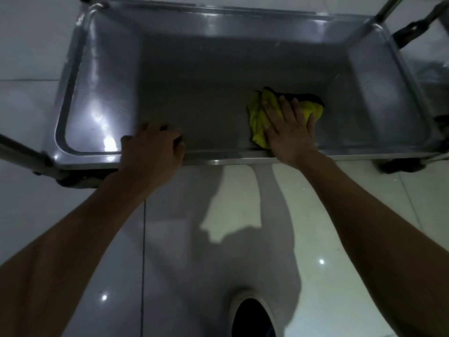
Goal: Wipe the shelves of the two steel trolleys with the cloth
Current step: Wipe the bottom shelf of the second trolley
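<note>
A steel trolley shelf [194, 76] with a raised rim fills the upper part of the head view, seen from above. A yellow cloth [258, 117] with a dark edge lies bunched on the shelf, right of centre and close to the near rim. My right hand [290, 127] presses flat on the cloth with straight, spread fingers. My left hand [153, 147] grips the near rim of the shelf, its fingers curled over the edge.
Trolley posts stand at the near left corner [21, 149] and the far right corner [386, 8]. A black caster [401, 165] shows under the near right corner. Glossy white floor tiles [340, 239] lie all around. A shoe [252, 314] is at the bottom.
</note>
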Demonstrator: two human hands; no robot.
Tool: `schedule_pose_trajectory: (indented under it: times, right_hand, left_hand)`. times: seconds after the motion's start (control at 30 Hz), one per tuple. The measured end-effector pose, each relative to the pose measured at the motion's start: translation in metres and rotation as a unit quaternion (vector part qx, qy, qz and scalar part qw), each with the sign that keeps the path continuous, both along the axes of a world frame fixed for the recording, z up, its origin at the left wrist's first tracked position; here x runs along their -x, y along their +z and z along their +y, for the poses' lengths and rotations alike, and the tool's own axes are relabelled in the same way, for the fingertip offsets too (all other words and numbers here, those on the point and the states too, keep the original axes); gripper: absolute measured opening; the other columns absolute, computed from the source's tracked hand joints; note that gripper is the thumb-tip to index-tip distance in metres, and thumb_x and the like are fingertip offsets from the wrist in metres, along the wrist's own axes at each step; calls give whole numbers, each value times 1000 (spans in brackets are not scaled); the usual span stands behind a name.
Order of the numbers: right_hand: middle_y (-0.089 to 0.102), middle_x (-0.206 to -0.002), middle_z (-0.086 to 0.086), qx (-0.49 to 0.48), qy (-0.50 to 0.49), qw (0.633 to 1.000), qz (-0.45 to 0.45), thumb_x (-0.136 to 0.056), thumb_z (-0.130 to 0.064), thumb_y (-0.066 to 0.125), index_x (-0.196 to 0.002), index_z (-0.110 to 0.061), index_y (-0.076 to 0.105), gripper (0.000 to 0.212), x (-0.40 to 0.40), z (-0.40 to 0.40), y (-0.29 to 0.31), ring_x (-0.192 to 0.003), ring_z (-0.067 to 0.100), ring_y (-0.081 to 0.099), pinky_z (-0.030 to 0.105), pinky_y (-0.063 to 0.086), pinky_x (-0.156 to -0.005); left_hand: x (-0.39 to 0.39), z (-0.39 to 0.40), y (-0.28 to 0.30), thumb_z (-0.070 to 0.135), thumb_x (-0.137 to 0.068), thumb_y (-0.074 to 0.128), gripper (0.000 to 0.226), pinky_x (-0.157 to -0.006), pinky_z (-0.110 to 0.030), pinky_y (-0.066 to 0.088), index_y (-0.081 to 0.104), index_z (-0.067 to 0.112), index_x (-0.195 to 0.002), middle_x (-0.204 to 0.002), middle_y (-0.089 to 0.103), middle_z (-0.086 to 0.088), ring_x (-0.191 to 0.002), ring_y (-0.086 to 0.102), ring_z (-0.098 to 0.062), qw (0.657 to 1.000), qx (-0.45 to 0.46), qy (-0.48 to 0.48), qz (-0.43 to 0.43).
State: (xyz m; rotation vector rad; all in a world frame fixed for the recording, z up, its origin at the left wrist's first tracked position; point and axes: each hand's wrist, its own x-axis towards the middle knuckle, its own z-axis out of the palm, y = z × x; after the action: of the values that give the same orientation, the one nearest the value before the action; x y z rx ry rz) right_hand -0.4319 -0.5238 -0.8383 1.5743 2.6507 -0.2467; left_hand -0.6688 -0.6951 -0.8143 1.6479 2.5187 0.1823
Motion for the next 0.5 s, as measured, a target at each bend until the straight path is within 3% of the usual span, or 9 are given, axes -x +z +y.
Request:
schedule_pose_trajectory:
  times: [0.23,0.37,0.43,0.5]
  right_hand:
    - [2,-169,1,1,-4,1000,-8,-105,-46,21,-159,-40,7,55,15,1,-3,-155,29,-5,67,-2,-117]
    - [2,-169,4,-9,12,1000,-11,-106,-46,21,-160,-37,9,56,48,-4,0,-154,31,-4,68,-2,-116]
    - [1,-169,5,-11,26,999,-17,-106,-46,22,-160,-35,9,57,71,-9,1,-154,33,-4,69,-2,-116]
    - [2,-169,7,-23,46,998,-19,-106,-44,26,-160,-33,11,58,94,-17,2,-154,35,-3,71,-1,-116]
  left_hand:
    - [3,0,1,39,-97,50,31,-86,-50,46,63,30,-124,-127,58,-1,-120,51,-30,1000,1,-20,-2]
    - [25,-5,8,43,-97,47,28,-87,-47,46,65,29,-114,-120,63,3,-115,54,-28,998,10,-53,-28]
    - [45,-14,12,41,-96,47,29,-87,-48,49,69,24,-105,-111,65,-2,-108,57,-30,1000,-4,-24,-9]
    - [68,-30,14,38,-96,50,30,-91,-53,47,72,21,-108,-117,65,-7,-113,57,-33,998,-24,43,38]
